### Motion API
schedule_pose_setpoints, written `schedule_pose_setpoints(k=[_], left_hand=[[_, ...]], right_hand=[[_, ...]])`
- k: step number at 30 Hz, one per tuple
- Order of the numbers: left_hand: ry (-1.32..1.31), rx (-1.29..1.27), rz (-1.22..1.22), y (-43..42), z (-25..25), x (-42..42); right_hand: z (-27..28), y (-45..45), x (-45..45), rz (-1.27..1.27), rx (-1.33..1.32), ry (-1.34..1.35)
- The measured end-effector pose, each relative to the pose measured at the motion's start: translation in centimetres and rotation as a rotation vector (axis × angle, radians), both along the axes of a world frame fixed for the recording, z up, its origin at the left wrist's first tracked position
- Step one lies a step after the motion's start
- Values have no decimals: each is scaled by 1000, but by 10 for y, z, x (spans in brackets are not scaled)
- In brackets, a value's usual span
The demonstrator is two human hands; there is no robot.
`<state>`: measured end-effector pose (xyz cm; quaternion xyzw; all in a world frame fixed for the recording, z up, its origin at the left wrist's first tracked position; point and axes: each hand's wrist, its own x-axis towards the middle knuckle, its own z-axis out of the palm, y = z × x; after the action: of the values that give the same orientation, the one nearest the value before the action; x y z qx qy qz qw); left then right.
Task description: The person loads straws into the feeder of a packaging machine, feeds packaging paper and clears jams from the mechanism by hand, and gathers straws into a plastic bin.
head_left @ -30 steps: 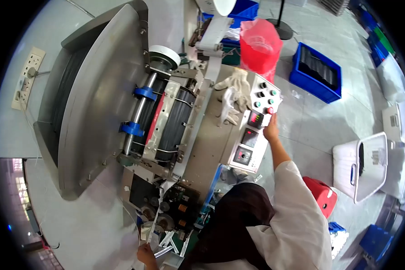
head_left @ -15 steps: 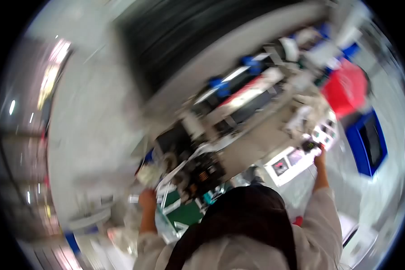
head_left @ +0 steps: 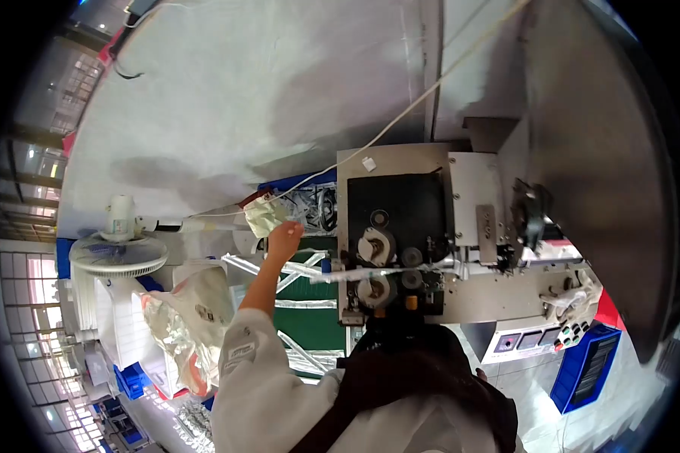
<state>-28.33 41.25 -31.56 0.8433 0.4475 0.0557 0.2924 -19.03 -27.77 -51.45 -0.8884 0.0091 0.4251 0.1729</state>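
My left hand [head_left: 285, 240] is stretched forward over the left end of the machine, with its fingers curled closed. What they hold, if anything, I cannot make out. Just beyond it lie a crumpled pale yellow wrapper [head_left: 265, 216] and a blue bin [head_left: 298, 181] with clear plastic and dark pieces. Below the hand, silvery strips [head_left: 306, 304] lie across a green surface [head_left: 310, 321]. One silvery strip [head_left: 355, 275] runs into the rollers [head_left: 375, 245] of the machine. Of my right hand [head_left: 481, 374], only a small bit shows beside my body; its fingers are mostly hidden.
A control panel [head_left: 525, 341] with buttons sits right of the rollers, and gloves [head_left: 573, 300] lie above it. A blue crate [head_left: 586, 368] stands on the floor at right. To the left are a fan [head_left: 119, 255] and a large plastic bag [head_left: 196, 313]. A cable [head_left: 400, 117] crosses overhead.
The view has turned left and is sharper. My right hand has left the control panel and come back beside my body. My left hand is now near the yellow wrapper and blue bin.
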Motion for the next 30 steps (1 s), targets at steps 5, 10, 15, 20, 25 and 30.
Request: schedule_pose_setpoints(k=[5,10,15,20,25,30], left_hand=[[85,220,15,52,-119,72],[371,148,397,60,-168,119],[606,-87,25,104,-181,126],[835,-233,-159,129,-198,155],[682,98,-314,73,-74,138],[-239,33,-704,-35,4,205]], right_hand=[[88,93,10,-140,28,-56],[100,106,-9,-95,68,78],[138,154,-6,-70,-74,214],[144,149,-2,-243,32,35],[138,152,-8,-346,111,34],[98,126,-40,-191,204,81]])
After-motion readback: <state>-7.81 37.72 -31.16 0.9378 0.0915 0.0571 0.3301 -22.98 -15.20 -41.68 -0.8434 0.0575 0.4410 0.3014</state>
